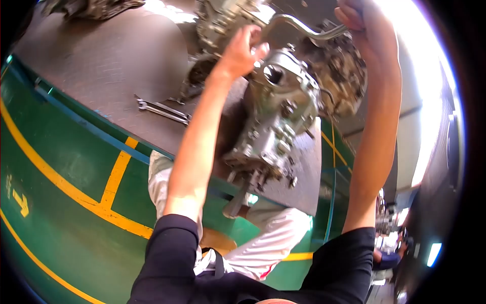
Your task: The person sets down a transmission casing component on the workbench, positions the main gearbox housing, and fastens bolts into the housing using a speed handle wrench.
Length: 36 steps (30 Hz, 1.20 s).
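A metal gearbox-like housing (273, 111) lies on the dark metal table (121, 61), with a round opening near its far end. My left hand (242, 53) is beside that far end, fingers apart and curved, holding nothing that I can see. Up at the top right, my right hand (352, 14) has its fingers wrapped round one end of a bent metal bar (304, 29). The bar's other end curves down near my left fingertips, above the housing.
Wrenches (164, 110) lie at the table's near side. More metal castings (336, 76) stand right of and behind the housing, and another part (93, 7) sits at the top left. A person's arm (378, 255) shows at the far right.
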Each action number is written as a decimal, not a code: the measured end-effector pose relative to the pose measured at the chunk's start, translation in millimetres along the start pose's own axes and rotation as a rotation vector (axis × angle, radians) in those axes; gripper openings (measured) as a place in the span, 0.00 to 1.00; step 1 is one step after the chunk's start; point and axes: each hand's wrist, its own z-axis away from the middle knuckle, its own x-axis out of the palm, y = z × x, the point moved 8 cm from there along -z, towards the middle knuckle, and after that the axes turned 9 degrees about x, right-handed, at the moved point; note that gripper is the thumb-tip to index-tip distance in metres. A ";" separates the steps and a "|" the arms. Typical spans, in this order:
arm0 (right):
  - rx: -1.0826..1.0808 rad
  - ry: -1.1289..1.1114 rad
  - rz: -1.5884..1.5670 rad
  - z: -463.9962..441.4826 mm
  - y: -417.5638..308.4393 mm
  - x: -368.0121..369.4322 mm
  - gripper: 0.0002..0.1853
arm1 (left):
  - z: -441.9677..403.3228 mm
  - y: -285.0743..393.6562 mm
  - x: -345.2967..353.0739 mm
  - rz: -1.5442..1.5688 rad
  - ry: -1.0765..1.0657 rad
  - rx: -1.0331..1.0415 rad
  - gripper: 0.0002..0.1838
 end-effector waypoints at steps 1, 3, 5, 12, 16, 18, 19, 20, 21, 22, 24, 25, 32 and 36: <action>-0.099 0.033 -0.015 27.3 -17.3 -16.4 0.07 | -14.0 42.4 -5.8 -0.085 -0.012 0.056 0.23; -0.244 0.446 0.263 111.2 -25.8 22.8 0.14 | -22.5 113.2 6.9 -0.145 -0.088 0.082 0.18; -0.417 0.992 0.351 196.0 -50.5 -7.8 0.22 | -3.9 170.6 28.0 -0.335 -0.125 0.194 0.17; -0.689 1.422 0.759 434.0 -108.6 -106.3 0.15 | 167.6 310.6 195.8 0.430 -0.800 -0.202 0.23; 0.000 1.689 1.298 501.7 -59.3 -185.4 0.35 | 290.8 366.2 277.3 0.981 -0.699 -0.900 0.22; -0.077 1.805 1.305 533.8 -27.1 -219.3 0.28 | 307.3 373.8 296.4 0.970 -0.748 -1.064 0.21; -0.001 1.866 1.304 552.5 -18.4 -224.3 0.32 | 311.5 372.3 305.9 0.937 -0.811 -1.069 0.20; 0.136 1.969 1.183 576.8 -9.2 -263.4 0.31 | 316.9 370.4 309.0 0.932 -0.910 -1.079 0.18; 0.281 2.069 1.042 618.7 -1.5 -313.3 0.30 | 324.9 379.3 294.4 0.779 -1.218 -0.991 0.21; 0.251 2.154 0.893 666.5 -0.5 -337.1 0.29 | 341.3 385.4 276.2 0.694 -1.261 -0.819 0.22; 0.179 2.123 0.334 784.3 21.1 -435.5 0.27 | 348.0 383.4 220.1 0.470 -1.231 -0.582 0.23; 0.020 2.091 0.179 795.3 18.8 -390.2 0.24 | 331.9 369.5 194.1 0.345 -1.149 -0.528 0.22; -0.381 1.820 -0.345 876.9 182.2 -254.1 0.28 | 282.2 164.1 160.4 -0.520 -0.805 -0.560 0.17; -0.611 1.937 -0.854 841.7 307.9 -140.3 0.25 | 292.1 130.8 200.0 -0.650 -0.886 -0.432 0.15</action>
